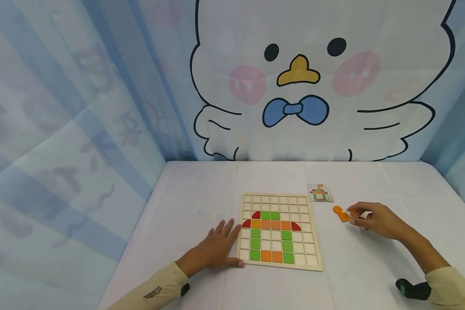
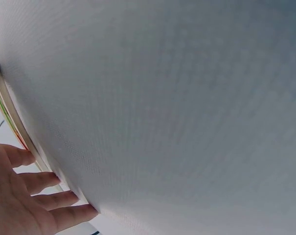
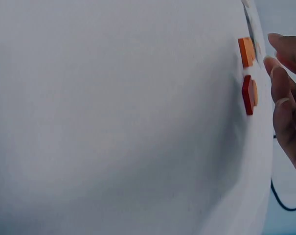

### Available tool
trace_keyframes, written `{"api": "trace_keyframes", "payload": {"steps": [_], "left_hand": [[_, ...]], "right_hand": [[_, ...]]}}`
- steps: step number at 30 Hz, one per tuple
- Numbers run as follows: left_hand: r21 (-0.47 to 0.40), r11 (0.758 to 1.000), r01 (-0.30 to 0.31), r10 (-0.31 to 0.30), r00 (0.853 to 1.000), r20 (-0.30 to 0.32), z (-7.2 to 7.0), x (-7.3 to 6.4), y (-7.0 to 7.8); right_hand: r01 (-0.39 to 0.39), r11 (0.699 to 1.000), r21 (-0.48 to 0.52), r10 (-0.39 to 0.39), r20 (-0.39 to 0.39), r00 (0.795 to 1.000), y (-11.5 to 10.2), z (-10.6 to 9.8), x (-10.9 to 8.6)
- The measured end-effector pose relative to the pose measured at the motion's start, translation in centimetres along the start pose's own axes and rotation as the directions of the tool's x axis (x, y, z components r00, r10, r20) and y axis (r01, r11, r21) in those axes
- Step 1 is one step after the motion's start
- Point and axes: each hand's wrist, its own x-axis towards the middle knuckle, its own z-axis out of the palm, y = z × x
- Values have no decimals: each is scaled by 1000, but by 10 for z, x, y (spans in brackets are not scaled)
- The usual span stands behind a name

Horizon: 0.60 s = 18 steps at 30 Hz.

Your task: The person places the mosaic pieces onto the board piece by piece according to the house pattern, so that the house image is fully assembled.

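Observation:
A wooden grid board (image 1: 311, 247) lies on the table with green, orange and red pieces set in its cells. My left hand (image 1: 218, 246) is spread at its left edge, fingertips and thumb along the frame; in the left wrist view its straight fingers (image 2: 72, 215) reach that edge. My right hand (image 1: 377, 220) hovers over a few loose pieces right of the board, fingers bent loosely. Under it lie an orange square (image 1: 343, 217) and an orange round piece (image 1: 337, 209). The right wrist view shows a red piece (image 3: 248, 95) below the fingers (image 3: 281, 81), with nothing between them.
A small pattern card (image 1: 320, 192) lies beyond the board's upper right corner. The white tabletop (image 1: 201, 189) ends at a curtain (image 1: 294, 142) with a cartoon bird. Another curtain (image 1: 81, 150) hangs along the left side.

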Motion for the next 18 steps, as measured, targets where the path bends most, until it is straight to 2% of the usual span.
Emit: {"api": "trace_keyframes", "payload": {"steps": [7,18], "left_hand": [[1,1000,3,-3,1000,7,-1,0,0],[0,1000,-10,10,1000,11,0,0,-1]], "right_hand": [[-69,996,-50,68,-29,997,22,-10,-9],[-145,985,-91,141,-55,989,26,-8,-4]]}}
